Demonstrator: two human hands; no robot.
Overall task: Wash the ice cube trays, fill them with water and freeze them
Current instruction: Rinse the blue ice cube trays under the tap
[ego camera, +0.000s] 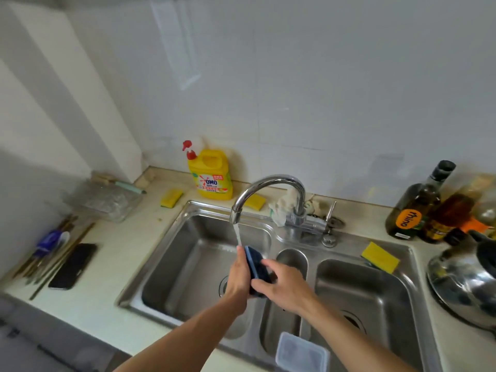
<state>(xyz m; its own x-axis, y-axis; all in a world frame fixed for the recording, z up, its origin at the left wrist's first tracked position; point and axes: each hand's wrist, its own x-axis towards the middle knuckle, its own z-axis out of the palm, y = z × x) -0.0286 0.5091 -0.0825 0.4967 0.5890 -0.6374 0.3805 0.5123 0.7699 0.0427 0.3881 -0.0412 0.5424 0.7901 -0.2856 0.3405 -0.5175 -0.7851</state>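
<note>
Lying at the near edge of the sink [171, 264] is a clear lidded box [302, 354]. Farther, the left hand [239, 275] and the right hand [281, 285] grasp the dark blue ice cube tray [256, 264] with curled fingers, held upright between the basins. Water from the faucet [268, 189] hits its top. A yellow detergent bottle [212, 175] stands behind.

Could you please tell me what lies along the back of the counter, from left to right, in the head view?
Glass dish → yellow sponge → yellow detergent bottle → second yellow sponge → crumpled rag → dark oil bottle.
</note>
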